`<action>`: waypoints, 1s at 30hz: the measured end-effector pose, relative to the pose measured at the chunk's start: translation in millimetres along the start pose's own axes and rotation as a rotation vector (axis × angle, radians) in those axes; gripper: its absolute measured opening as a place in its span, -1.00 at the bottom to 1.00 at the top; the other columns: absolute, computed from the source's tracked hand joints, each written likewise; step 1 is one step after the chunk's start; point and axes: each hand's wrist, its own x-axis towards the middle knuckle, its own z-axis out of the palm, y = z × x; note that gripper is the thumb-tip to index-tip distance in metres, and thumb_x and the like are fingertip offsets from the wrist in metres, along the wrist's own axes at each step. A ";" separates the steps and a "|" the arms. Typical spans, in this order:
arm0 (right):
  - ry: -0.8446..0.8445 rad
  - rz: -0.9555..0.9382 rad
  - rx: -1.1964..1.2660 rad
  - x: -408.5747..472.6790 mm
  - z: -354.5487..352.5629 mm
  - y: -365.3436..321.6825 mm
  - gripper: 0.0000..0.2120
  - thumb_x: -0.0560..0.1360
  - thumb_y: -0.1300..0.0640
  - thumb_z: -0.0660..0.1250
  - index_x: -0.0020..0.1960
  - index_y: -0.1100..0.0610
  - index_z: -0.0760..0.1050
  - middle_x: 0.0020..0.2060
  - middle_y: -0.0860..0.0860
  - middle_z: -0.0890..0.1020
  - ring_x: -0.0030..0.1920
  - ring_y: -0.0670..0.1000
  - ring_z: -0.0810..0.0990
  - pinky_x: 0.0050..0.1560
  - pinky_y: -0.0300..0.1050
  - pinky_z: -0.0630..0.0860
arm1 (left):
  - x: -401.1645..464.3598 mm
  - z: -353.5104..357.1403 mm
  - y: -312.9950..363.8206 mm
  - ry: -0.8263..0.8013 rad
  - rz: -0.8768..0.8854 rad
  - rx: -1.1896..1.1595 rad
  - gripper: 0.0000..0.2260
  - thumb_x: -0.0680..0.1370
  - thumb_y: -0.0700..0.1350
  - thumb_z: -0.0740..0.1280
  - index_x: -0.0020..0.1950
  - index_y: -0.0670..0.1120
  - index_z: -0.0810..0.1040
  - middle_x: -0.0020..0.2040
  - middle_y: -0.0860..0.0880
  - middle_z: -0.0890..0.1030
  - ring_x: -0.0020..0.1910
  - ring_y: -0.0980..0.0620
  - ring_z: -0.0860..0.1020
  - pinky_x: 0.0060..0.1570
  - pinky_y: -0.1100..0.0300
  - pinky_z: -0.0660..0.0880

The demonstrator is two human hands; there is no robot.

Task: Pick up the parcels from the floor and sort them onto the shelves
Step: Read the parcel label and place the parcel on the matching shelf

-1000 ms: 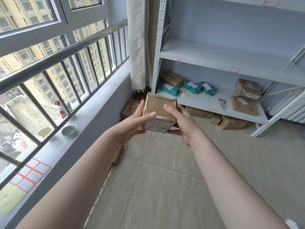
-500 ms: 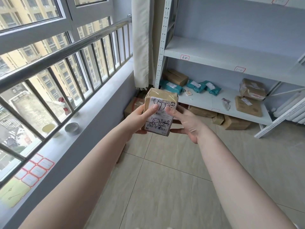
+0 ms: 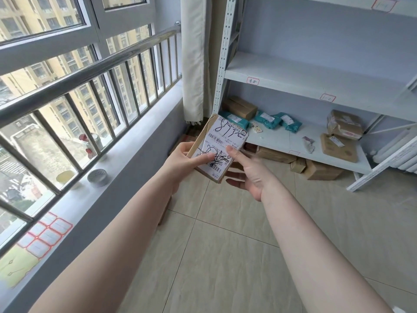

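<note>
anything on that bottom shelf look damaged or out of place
Yes. The brown box at the right end of the bottom shelf looks crushed and torn along its front edge. A small crumpled wrapper lies loose mid-shelf. The teal mailers and other boxes look intact.

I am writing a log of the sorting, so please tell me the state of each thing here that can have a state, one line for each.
Parcel: held up in both hands, label facing the camera.
Left hand: gripping the parcel's left edge.
Right hand: thumb on the label, fingers behind.
Lowest shelf: partly filled with parcels.
Middle shelf: nothing on the visible part.
Curtain: drawn aside.
</note>
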 end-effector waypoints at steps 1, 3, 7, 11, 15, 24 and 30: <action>0.001 -0.002 -0.005 0.6 -0.1 0.5 -0.68 0.40 -0.15 0.44 0.09 -0.05 0.58 0.00 -0.04 0.71 0.07 0.07 0.66 0.04 0.02 0.59 | 1.7 -1.0 -0.2 0.005 -0.010 -0.006 -0.21 0.11 0.20 0.64 0.26 0.03 0.49 0.11 -0.01 0.71 0.11 0.00 0.66 0.03 0.10 0.55; 0.023 -0.018 -0.029 3.1 -1.2 0.4 -0.65 0.40 -0.11 0.46 0.13 -0.04 0.55 0.01 -0.04 0.67 0.08 0.10 0.61 0.04 0.02 0.60 | 3.8 -4.3 1.3 0.002 -0.024 -0.018 -0.24 0.05 0.18 0.65 0.19 0.05 0.53 0.07 -0.04 0.73 0.11 -0.08 0.69 0.21 -0.14 0.55; 0.041 -0.080 -0.080 7.6 -6.3 -1.9 -0.35 0.33 0.03 0.55 0.37 0.00 0.40 0.11 -0.06 0.63 0.09 0.01 0.57 0.19 0.09 0.55 | 7.9 -12.5 5.1 -0.044 -0.028 -0.015 -0.26 0.04 0.11 0.65 0.19 0.05 0.56 0.03 -0.07 0.75 0.07 -0.11 0.71 0.19 -0.18 0.57; 0.061 -0.098 -0.059 8.8 -11.3 -5.9 -0.12 0.30 0.03 0.57 0.51 -0.02 0.22 0.23 0.07 0.61 0.14 0.03 0.62 0.28 0.10 0.49 | 8.8 -20.7 10.2 -0.108 -0.009 0.069 -0.28 0.19 -0.05 0.67 0.33 -0.01 0.56 0.04 -0.07 0.75 0.04 -0.08 0.72 0.14 -0.10 0.61; 0.034 -0.084 -0.112 6.9 -8.8 -4.1 -0.25 0.32 0.02 0.56 0.45 0.01 0.36 0.15 0.08 0.67 -0.02 -0.05 0.67 -0.01 -0.10 0.57 | 6.6 -24.1 16.7 -0.164 0.033 0.175 -0.26 0.35 -0.24 0.59 0.49 -0.01 0.42 0.14 -0.12 0.70 0.02 -0.04 0.71 0.12 0.01 0.63; 0.086 0.047 0.111 4.5 -1.7 5.0 -0.83 0.39 0.02 0.50 -0.07 0.02 0.61 -0.31 -0.07 0.72 -0.19 -0.01 0.65 -0.09 -0.09 0.58 | 6.8 -9.0 3.6 0.110 0.088 0.037 0.11 0.26 0.16 0.61 0.64 0.08 0.01 0.52 -0.06 0.35 0.37 -0.07 0.49 0.15 0.09 0.55; 0.064 0.014 0.328 0.2 12.7 7.6 -0.66 0.45 0.07 0.45 0.20 0.10 0.57 -0.04 0.10 0.70 -0.09 0.07 0.67 0.08 0.08 0.61 | 1.2 9.3 -6.3 0.066 -0.026 -0.146 0.15 0.28 0.12 0.61 0.62 0.06 -0.13 0.35 -0.09 0.54 0.29 -0.09 0.55 0.24 -0.13 0.49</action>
